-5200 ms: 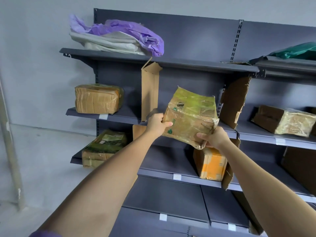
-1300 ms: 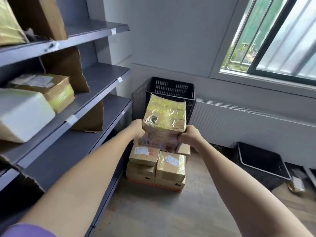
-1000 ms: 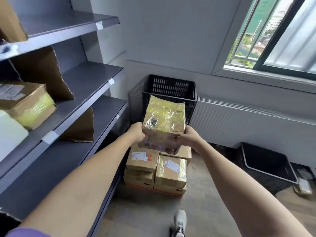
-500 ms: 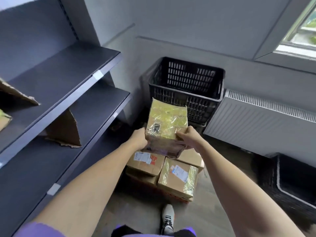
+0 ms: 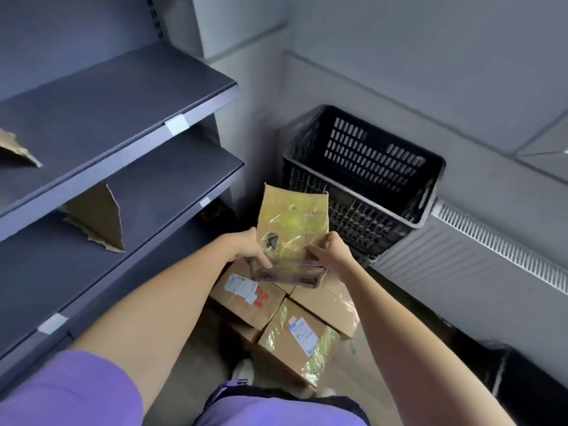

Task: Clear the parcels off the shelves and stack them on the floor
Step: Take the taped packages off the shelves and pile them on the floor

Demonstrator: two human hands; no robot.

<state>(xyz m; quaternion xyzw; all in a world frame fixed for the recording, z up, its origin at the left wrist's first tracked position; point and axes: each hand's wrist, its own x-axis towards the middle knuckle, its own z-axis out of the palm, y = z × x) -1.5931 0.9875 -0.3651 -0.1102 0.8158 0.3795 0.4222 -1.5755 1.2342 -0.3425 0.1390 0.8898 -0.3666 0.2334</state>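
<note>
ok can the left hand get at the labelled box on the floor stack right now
Probably not yet. The left hand is gripping the taped parcel together with the right hand. The labelled box sits just below it with nothing between, so once the parcel is put down it looks reachable.

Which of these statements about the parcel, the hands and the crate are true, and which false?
1. Both hands hold the taped parcel. True.
2. The parcel lies inside the black crate. False: it is held above the stacked boxes, in front of the crate.
3. The left hand grips the parcel's left side, the right hand its right. True.
4. The nearest shelves hold parcels. False: only torn cardboard shows.
</note>
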